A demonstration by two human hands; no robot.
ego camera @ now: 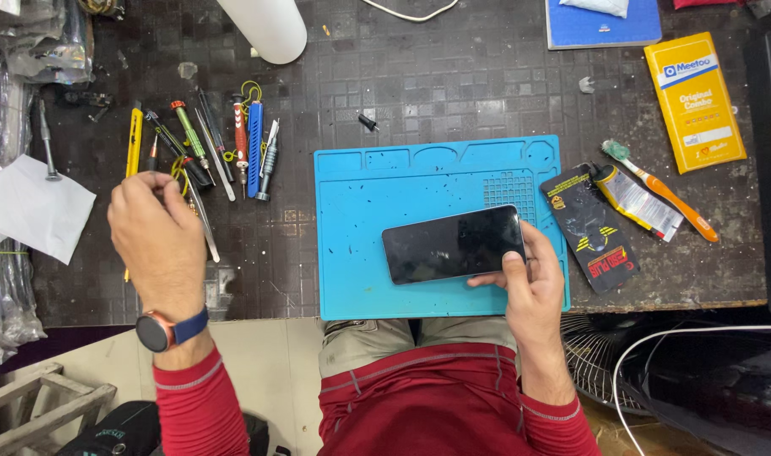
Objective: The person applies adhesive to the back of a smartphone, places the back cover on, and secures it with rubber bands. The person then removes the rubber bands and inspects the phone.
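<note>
A black smartphone (449, 245) lies screen up over a blue silicone work mat (360, 219). My right hand (529, 283) grips its right end, thumb on the glass. My left hand (153, 232) is off to the left, fingers curled over a row of hand tools (225, 152): screwdrivers, tweezers and a yellow-handled blade laid out on the dark table. Its fingertips pinch a thin metal tool (201, 221) among them. A watch with a blue strap sits on that wrist.
A white cylinder (267, 29) stands at the back. A toothbrush (660, 190), a tube, a black packet (592, 228) and a yellow box (696, 101) lie right of the mat. White paper (31, 207) lies at the left, a fan (592, 359) under the table edge.
</note>
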